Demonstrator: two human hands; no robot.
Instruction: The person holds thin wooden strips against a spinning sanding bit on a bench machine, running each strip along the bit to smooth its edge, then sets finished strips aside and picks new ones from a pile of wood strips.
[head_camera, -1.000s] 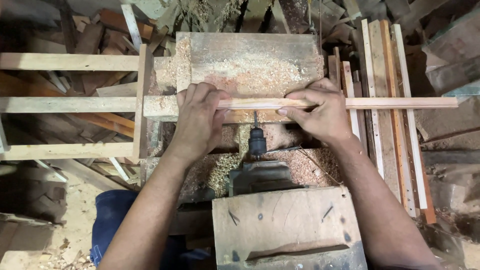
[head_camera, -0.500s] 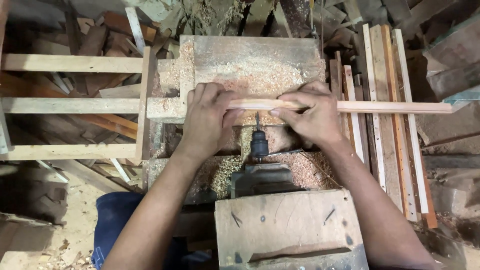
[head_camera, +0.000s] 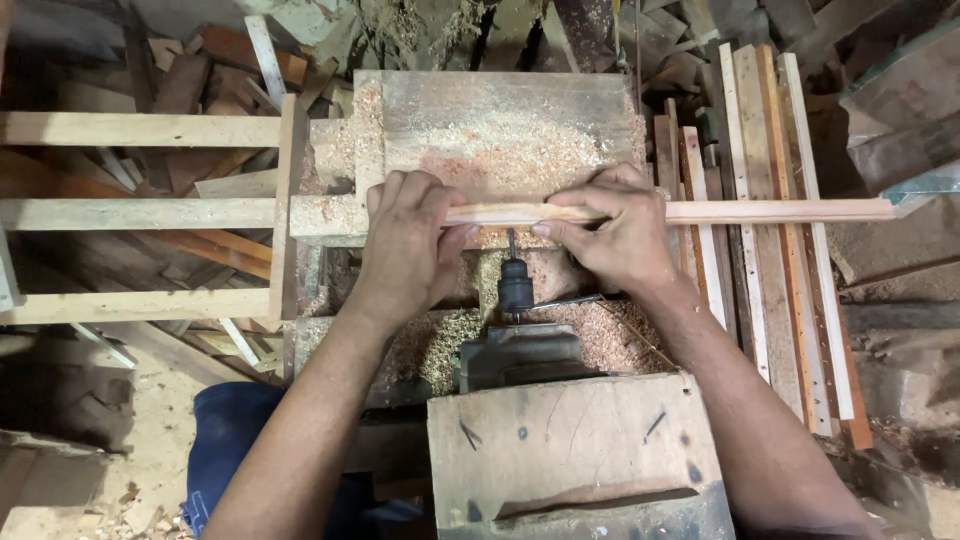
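A long thin wooden strip (head_camera: 770, 211) lies crosswise on a sawdust-covered wooden table (head_camera: 500, 110). My left hand (head_camera: 405, 245) presses down on its left part, fingers curled over it. Gripping the strip a little further right is my right hand (head_camera: 618, 232), thumb underneath. Between the two hands a black drill chuck (head_camera: 515, 285) points its bit at the strip's near edge. The chuck belongs to a dark machine body (head_camera: 520, 355) set behind a wooden box (head_camera: 575, 455).
Several wooden slats (head_camera: 760, 250) lie stacked at the right. A frame of pale wooden rails (head_camera: 140, 212) extends to the left. Sawdust (head_camera: 600, 335) is heaped around the machine. Scrap wood fills the far side.
The strip and both hands have shifted slightly left along the table. The grip of both hands is unchanged.
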